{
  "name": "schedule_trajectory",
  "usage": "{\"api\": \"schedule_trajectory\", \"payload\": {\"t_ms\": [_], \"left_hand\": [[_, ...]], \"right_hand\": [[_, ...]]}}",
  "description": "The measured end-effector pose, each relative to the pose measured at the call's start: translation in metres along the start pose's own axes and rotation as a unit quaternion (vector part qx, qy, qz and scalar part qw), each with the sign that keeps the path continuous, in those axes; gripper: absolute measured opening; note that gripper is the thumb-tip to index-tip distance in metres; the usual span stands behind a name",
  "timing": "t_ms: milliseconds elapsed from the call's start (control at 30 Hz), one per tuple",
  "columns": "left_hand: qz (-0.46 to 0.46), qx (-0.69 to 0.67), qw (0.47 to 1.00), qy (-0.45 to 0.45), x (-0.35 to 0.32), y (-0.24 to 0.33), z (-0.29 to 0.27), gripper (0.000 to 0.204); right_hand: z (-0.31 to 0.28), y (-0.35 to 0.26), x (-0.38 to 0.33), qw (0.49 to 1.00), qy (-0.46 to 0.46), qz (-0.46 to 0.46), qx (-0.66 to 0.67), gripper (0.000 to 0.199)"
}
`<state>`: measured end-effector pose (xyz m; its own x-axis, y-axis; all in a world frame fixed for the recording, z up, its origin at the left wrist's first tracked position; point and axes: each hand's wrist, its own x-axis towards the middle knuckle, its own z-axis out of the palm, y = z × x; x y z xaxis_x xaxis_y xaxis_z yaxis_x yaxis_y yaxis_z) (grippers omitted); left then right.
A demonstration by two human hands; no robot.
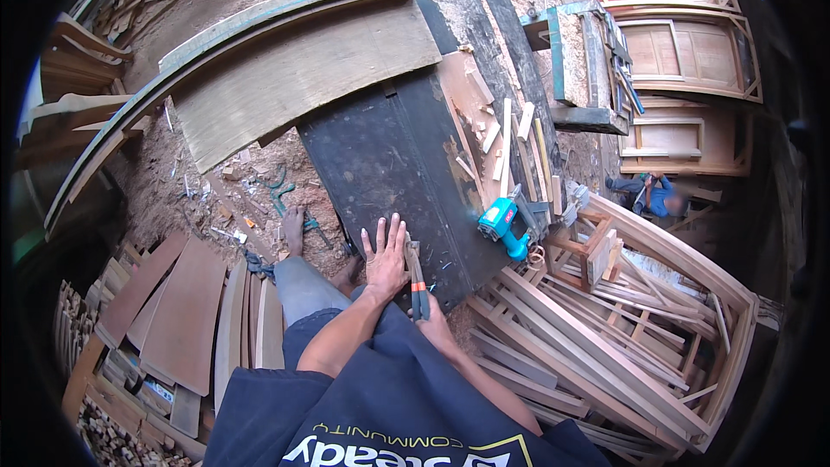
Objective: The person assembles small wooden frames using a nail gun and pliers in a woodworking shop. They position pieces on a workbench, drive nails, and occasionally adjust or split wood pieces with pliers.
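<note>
My left hand lies on the near edge of a dark worktable, fingers stretched out and slightly spread, holding nothing. Beside it, my right hand grips the handles of a pair of pincers with orange and dark grips. The metal jaws rest at the table's edge, close to my left fingers; whether they bite on anything is too small to tell. To the right on the table lies a teal nail gun.
Wood offcuts and thin strips lie on the table's right side. A large curved plywood panel spans its far left. Wooden frames crowd the right, boards lean at left. Farther right, another person sits low.
</note>
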<state>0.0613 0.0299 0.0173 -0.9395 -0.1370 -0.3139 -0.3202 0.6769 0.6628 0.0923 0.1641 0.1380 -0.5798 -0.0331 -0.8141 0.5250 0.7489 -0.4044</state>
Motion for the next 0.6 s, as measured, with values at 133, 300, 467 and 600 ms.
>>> {"api": "schedule_trajectory", "payload": {"t_ms": [133, 300, 467, 600], "left_hand": [[0.004, 0.016, 1.0, -0.016, -0.001, 0.002, -0.004, 0.096], [0.01, 0.023, 1.0, -0.012, 0.0, 0.006, -0.016, 0.123], [0.01, 0.021, 0.999, -0.029, -0.001, 0.008, -0.008, 0.127], [0.048, 0.001, 0.998, 0.044, -0.006, 0.004, -0.007, 0.12]], "right_hand": [[-0.038, -0.058, 0.0, 0.972, -0.1, 0.177, 0.114, 0.077], [-0.073, -0.118, 0.011, 0.939, -0.177, 0.256, 0.147, 0.074], [-0.075, -0.097, 0.01, 0.976, -0.14, 0.164, 0.001, 0.044], [-0.043, -0.032, 0.018, 0.995, -0.069, 0.062, -0.029, 0.038]]}}
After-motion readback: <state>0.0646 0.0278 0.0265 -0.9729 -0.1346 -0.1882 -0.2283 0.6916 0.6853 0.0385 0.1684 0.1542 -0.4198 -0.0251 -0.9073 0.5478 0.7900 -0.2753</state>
